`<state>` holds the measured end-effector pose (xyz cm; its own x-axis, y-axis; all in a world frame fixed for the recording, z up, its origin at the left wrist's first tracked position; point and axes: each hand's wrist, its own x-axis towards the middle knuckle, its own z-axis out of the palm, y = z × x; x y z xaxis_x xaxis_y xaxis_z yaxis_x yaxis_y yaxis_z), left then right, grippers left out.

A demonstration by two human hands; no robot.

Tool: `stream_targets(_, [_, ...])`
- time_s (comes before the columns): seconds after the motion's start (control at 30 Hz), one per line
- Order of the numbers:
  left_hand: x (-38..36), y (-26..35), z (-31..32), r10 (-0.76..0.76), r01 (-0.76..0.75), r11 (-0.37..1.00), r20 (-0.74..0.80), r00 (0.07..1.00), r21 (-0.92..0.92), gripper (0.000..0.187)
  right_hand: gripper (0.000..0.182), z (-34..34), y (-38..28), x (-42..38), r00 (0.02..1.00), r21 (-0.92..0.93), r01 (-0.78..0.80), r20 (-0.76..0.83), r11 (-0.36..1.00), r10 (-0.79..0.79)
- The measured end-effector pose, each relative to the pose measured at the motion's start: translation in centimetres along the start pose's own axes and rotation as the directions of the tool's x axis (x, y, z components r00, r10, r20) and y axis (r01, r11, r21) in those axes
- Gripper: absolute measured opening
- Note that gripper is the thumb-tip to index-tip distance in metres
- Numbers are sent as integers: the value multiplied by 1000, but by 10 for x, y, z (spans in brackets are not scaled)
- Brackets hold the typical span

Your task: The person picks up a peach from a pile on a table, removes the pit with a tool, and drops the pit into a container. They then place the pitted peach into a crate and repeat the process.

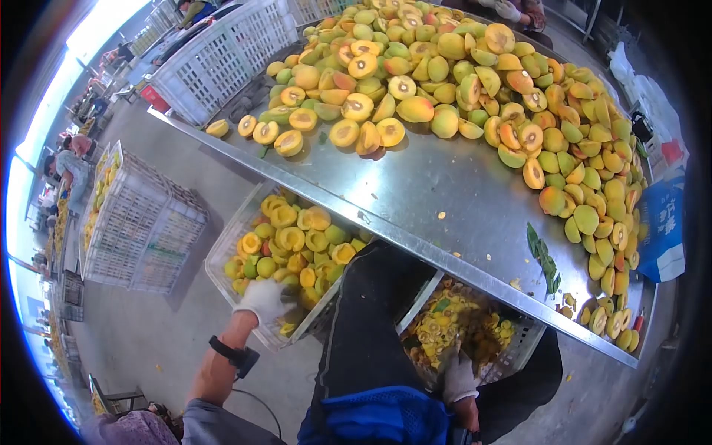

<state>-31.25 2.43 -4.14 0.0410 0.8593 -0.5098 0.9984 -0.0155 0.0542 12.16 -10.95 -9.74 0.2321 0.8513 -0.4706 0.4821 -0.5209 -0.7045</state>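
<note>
My left hand (263,300), in a white glove, reaches over the near edge of a crate of pitted yellow peach halves (293,238). Its fingers are spread loosely beside the fruit, with no peach seen in the grip. Between my knees, my right hand (460,378), also gloved, hangs over a second crate (525,345) of yellow scraps and brown pits (437,326). The right fingers are curled together, and I cannot tell what they hold. On the metal table (415,196) in front lies a large heap of cut peach halves (400,87), many with pits still inside.
A raised metal lip (326,200) runs along the table's near edge. Green leaves (544,259) and a blue box (662,228) lie toward the right. White crates (222,63) stand at the far left, with stacked crates (144,222) on the floor. Across the table is another person's gloved hand (508,10).
</note>
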Motion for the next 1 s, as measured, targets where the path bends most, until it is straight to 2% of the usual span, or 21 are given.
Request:
stream_targets(0.03, [5,1,-15,-8,8,1000,-10,1000,-24,44,44,-1,-1,2,997,47,-81,20,996,80])
stream_targets(0.07, [17,9,-31,-79,68,995,-143,987,-75,43,44,-1,-3,3,986,92,-162,44,982,158])
stream_targets(0.13, [58,16,-49,-111,27,980,-430,896,-197,41,44,2,-6,3,998,57,-67,6,996,66])
stream_targets(0.17, [87,11,-51,-73,3,991,-511,856,-137,42,44,3,-9,3,1000,35,-21,-14,999,21])
stream_targets(0.2, [118,7,-48,-31,-16,997,-588,808,-75,43,44,0,-19,1,998,15,-57,-6,998,58])
stream_targets(0.3, [177,6,-39,-107,52,991,-503,857,-122,38,44,-8,-39,-1,989,15,-145,-2,989,145])
stream_targets(0.33, [177,11,-38,-141,108,988,-360,922,-109,41,43,-6,-32,2,988,48,-156,-11,987,157])
stream_targets(0.43, [144,5,-22,-4,11,1000,-472,882,11,43,43,-7,-33,2,983,82,-180,-9,980,181])
stream_targets(0.47, [122,-2,-20,83,-11,987,-460,884,157,42,42,-7,-35,1,982,86,-185,-9,979,186])
stream_targets(0.53, [89,-23,0,0,5,1000,-282,959,16,43,43,-3,-30,1,988,66,-153,-22,986,155])
stream_targets(0.57, [69,-32,16,9,-11,1000,-317,948,-4,49,43,1,-28,6,991,59,-130,-30,990,132])
stream_targets(0.6, [47,-34,27,-46,-1,985,-272,961,-171,58,42,4,-21,9,990,79,-144,21,986,143])
stream_targets(0.63, [19,-21,22,-53,-10,968,-243,969,-250,67,42,7,-12,13,985,99,-163,71,982,156])
stream_targets(0.67, [2,-15,24,-41,22,989,-130,991,-146,70,42,9,-4,15,978,114,-182,119,977,169])
stream_targets(0.77, [-22,-15,65,158,-194,978,-341,927,-75,70,40,15,12,12,999,62,10,39,998,-12])
stream_targets(0.87, [-23,32,42,198,-253,953,-288,937,-166,71,39,10,0,10,989,122,-103,114,987,89])
stream_targets(0.97, [28,47,27,40,-245,910,-517,855,-335,68,38,1,-16,3,980,124,-160,135,979,143])
stream_targets(1.0, [55,46,25,-71,-212,890,-581,811,-404,67,38,5,0,6,984,138,-156,103,978,142])
